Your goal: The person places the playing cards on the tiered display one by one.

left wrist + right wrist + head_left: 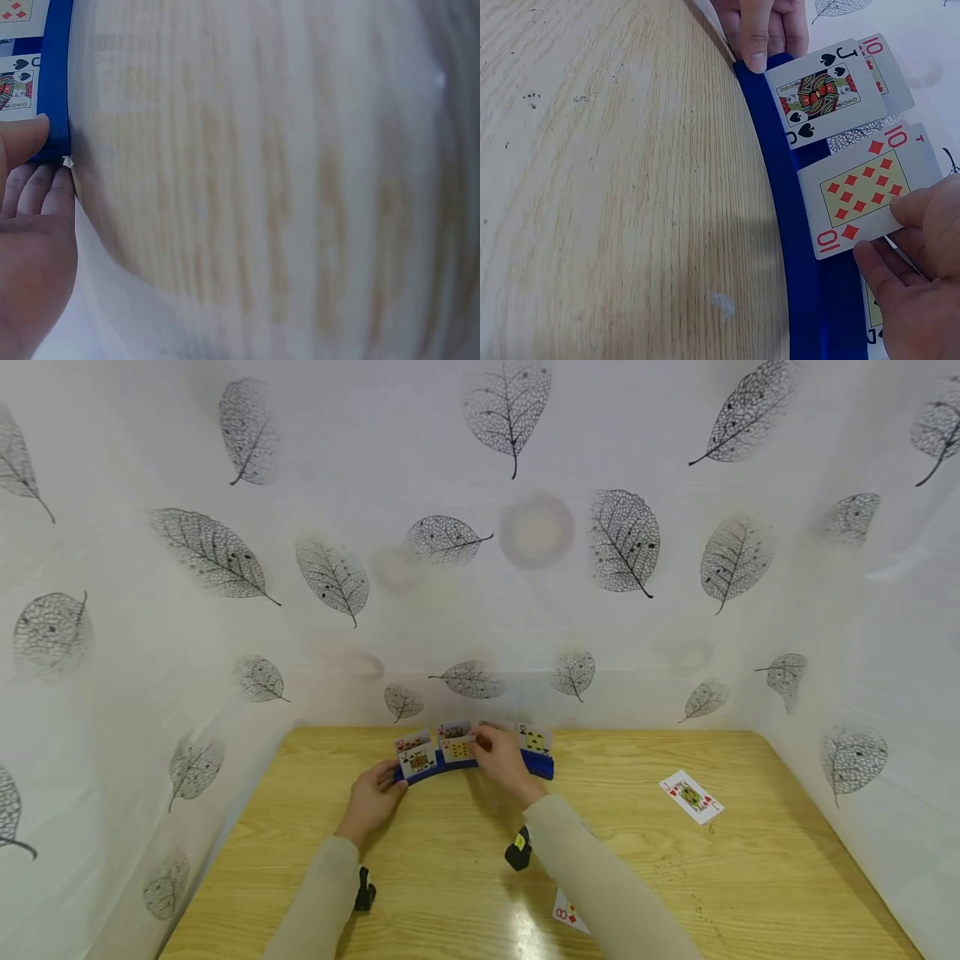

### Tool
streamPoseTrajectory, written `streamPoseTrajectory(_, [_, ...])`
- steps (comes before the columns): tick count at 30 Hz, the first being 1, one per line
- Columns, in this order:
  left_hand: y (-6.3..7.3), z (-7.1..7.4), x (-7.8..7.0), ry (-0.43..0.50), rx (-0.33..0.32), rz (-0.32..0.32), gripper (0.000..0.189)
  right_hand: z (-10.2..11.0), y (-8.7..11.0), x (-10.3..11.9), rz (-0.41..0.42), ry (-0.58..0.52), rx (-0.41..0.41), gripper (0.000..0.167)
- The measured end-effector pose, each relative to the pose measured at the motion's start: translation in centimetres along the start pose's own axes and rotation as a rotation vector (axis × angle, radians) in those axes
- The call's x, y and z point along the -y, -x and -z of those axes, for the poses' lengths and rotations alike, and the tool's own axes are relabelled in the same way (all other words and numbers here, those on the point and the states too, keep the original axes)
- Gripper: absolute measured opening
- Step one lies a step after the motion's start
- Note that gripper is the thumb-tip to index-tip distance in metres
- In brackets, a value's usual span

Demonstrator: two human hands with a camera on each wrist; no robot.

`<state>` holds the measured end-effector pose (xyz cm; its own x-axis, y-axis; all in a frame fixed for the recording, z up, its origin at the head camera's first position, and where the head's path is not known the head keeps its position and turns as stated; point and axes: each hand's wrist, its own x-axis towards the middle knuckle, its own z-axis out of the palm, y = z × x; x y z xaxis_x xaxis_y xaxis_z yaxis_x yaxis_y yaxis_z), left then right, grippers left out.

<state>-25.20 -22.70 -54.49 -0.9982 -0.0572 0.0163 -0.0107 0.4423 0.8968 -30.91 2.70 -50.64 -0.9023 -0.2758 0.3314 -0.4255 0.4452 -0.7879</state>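
A curved blue card holder [538,766] stands near the back of the table. My left hand [373,799] grips its left end, thumb in front and fingers behind. With thumb and fingers my right hand [501,762] pinches the right edge of a ten of diamonds [855,191], whose lower edge is at the holder's front row. To the left a jack of spades [821,94] leans in that row, partly covering a red ten [894,82]. Several cards are in the back row, including a black-suited card [535,739] at the right end; the right hand partly hides another.
A jack of hearts [692,797] lies face up on the wooden table [450,860], right of the holder. Near the front, my right sleeve [600,885] partly covers a red eight [567,914]. A leaf-patterned white sheet [480,610] encloses the back and sides.
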Motion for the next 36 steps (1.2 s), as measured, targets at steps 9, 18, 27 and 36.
streamPoseTrajectory(9, [-0.15,-0.04,0.06,-0.009,-0.005,-0.003,0.046,-0.22,-0.11,-0.09,-0.050,-0.017,0.058,0.018])
streamPoseTrajectory(18, [-0.11,0.07,0.15,-0.014,0.002,-0.010,0.046,-0.56,0.00,-0.16,-0.064,0.008,0.054,0.016])
streamPoseTrajectory(27, [-0.05,0.01,-0.01,-0.009,0.002,-0.013,0.047,-0.65,0.06,-0.24,-0.056,0.000,0.040,0.015])
streamPoseTrajectory(36, [-0.02,0.08,-0.12,-0.009,0.006,0.000,0.047,-0.56,0.22,-0.30,-0.065,0.011,0.033,0.017])
